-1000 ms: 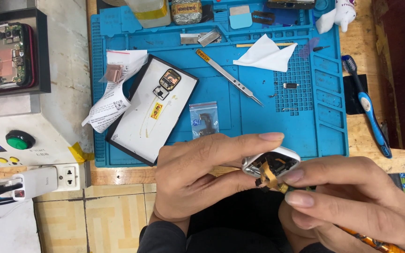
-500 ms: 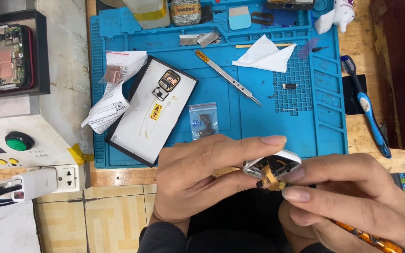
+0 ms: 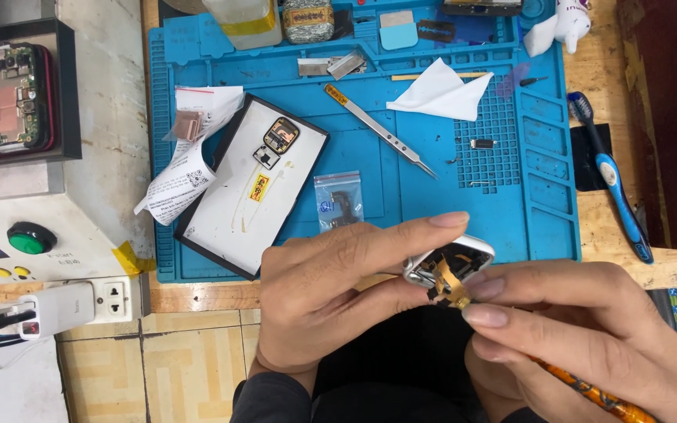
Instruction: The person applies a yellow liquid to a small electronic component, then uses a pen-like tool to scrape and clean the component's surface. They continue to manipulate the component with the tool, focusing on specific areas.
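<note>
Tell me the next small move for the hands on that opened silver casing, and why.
Probably ease the orange-handled tool a touch further under the gold flex strip, gently. The left hand pinches the silver casing open side up, and the right hand has the tool tip at the strip, which stands partly lifted. The tip itself is hidden by the fingers.

One camera sits on the person's head, looks straight down, close to both hands and the blue mat (image 3: 448, 211).
</note>
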